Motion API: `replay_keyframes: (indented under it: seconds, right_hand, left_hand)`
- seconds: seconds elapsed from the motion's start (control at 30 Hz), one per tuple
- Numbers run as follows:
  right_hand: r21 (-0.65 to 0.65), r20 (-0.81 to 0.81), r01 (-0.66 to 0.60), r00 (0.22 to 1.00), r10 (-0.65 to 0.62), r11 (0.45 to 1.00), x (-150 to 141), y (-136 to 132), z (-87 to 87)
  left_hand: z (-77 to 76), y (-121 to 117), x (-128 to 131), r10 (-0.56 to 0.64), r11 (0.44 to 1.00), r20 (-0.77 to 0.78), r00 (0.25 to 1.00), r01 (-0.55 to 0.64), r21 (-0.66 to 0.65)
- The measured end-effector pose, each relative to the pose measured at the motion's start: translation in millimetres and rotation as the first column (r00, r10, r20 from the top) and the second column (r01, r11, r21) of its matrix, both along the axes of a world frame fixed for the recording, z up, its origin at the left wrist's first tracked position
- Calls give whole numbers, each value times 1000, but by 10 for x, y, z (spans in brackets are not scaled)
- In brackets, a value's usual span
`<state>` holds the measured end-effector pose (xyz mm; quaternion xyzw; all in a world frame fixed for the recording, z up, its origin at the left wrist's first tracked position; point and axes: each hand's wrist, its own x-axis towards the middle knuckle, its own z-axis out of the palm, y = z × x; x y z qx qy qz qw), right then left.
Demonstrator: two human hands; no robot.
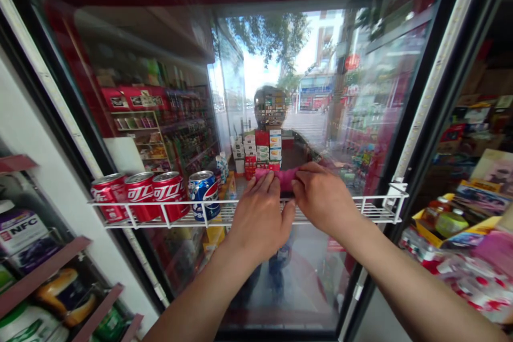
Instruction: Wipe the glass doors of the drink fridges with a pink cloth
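Observation:
An open fridge door fills the view, its glass reflecting a shop and street. A white wire rack (377,211) runs across the inside of the door. My left hand (260,214) and my right hand (323,195) both rest at the rack's middle, fingers curled onto a pink cloth (285,176) pressed against the glass. Three red cola cans (140,195) and a blue cola can (204,192) stand upright in the rack, left of my left hand. The rack to the right of my right hand holds nothing.
At the left, the fridge's shelves (44,272) carry bottles, one labelled NFC (20,230). On the right, beyond the door's edge, are boxes with drink bottles (449,219) and packaged goods (476,272).

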<state>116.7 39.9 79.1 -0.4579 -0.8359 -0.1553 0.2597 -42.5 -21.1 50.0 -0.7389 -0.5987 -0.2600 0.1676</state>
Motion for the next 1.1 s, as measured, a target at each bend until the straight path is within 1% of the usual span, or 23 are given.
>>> replay_keyframes:
  seconds: [0.1,0.17,0.23,0.3,0.4,0.6,0.67,0.7,0.77,0.87,0.97,1.03,1.1]
  right_hand:
    - [40,-2,-99,995,99,994,-136,-12,34]
    - [76,15,-128,992,127,989,-211,13,68]
    - [126,60,-118,992,111,985,-267,61,114]
    - [187,116,-90,991,69,978,-304,116,161]
    - [246,166,-68,986,27,967,-334,176,190]
    - [308,156,-93,987,46,947,-317,228,115]
    - [343,137,-100,989,55,934,-300,263,164]
    - [372,123,-99,991,57,923,-293,286,221]
    - [449,93,-94,994,58,888,-284,339,396]
    - [578,77,-92,995,58,811,-292,430,768]
    - [661,96,-108,994,59,743,-331,524,1201]
    - [686,89,-104,994,59,720,-377,580,1514]
    - [694,47,-81,997,67,716,-445,634,1838]
  left_hand:
    - [32,-4,-190,35,996,-10,999,-34,79]
    - [64,15,-303,50,992,-28,998,-46,120]
    - [99,49,-397,57,986,-68,996,-45,158]
    - [134,90,-468,66,978,-122,990,-40,205]
    - [176,150,-527,105,963,-217,971,-45,265]
    - [241,274,-573,166,938,-380,910,-26,346]
    - [313,321,-605,174,929,-393,903,-18,370]
    - [372,344,-624,185,920,-391,902,-19,392]
    - [541,388,-665,224,886,-377,899,-27,463]
    - [915,457,-721,279,816,-377,883,-12,578]
    - [1384,539,-763,312,770,-405,859,20,638]
    - [1723,598,-783,322,755,-381,867,8,656]
    - [2063,653,-794,301,754,-314,900,-23,656]
